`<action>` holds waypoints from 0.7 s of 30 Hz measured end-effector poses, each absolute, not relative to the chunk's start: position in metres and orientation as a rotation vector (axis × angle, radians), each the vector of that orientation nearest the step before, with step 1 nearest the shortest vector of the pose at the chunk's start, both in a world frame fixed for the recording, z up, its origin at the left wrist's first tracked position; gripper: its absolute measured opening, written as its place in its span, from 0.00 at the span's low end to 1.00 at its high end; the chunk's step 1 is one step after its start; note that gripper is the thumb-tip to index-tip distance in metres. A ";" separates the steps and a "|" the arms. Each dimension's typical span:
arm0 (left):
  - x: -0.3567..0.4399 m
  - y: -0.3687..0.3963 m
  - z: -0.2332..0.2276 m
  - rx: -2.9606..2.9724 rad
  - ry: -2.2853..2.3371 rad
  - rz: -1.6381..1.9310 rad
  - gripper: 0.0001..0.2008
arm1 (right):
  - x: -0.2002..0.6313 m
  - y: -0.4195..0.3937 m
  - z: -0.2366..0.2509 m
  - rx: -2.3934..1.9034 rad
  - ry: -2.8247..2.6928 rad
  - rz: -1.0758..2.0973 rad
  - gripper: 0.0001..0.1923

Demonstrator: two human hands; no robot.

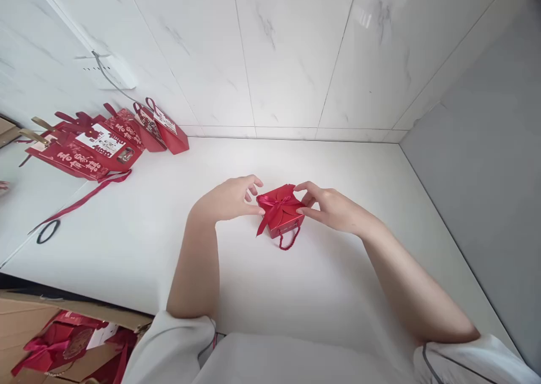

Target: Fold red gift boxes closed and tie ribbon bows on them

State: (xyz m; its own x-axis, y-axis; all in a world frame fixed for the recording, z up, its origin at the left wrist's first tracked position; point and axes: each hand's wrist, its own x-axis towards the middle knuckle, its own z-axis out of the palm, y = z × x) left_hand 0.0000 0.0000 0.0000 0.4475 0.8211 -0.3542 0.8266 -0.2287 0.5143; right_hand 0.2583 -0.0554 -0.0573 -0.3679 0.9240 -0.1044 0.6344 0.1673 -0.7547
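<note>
Head view. A small red gift box sits near the middle of the white tabletop, directly ahead of the person and between the two hands.

Left hand: lies to the box's left, fingers loosely curled, fingertips touching the box's upper left edge. Not a full grasp; contact at the tips only.

Right hand: lies to the box's right, fingers narrowed, with the tips pinching or pressing at the box's right edge beside the folded top flaps. Whether the thumb is under the flap cannot be told.

Key relation: the box lies between both hands, about equally close to each, both touching it. The hands come in from opposite sides along a left-to-right line. The box looks roughly square, so no clear long axis; it sits turned slightly, one corner toward the person.

Box detail: a red ribbon bow lies across the closed petal-shaped top, one tail trailing toward the lower left. A cord handle loop hangs off the near side onto the tabletop.

Surroundings: a pile of flat red printed bags lies far left by the tiled wall, well apart from the hands. An open cardboard carton with more red items sits at lower left.
</note>
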 end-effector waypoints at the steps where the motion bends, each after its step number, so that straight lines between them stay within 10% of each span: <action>1: 0.001 0.000 -0.001 2.059 1.373 -0.018 0.26 | 0.258 -0.055 -0.057 -1.482 -2.078 1.042 0.19; 8: 0.016 0.004 -0.007 2.125 1.243 0.120 0.07 | 0.263 -0.061 -0.046 -1.486 -2.214 0.970 0.15; 16: 0.023 0.001 -0.008 2.252 1.065 0.083 0.14 | 0.275 -0.075 -0.025 -1.500 -2.308 1.046 0.09; 21: 0.023 0.003 -0.009 2.301 0.994 0.122 0.16 | 0.260 -0.066 -0.042 -1.428 -2.096 0.515 0.09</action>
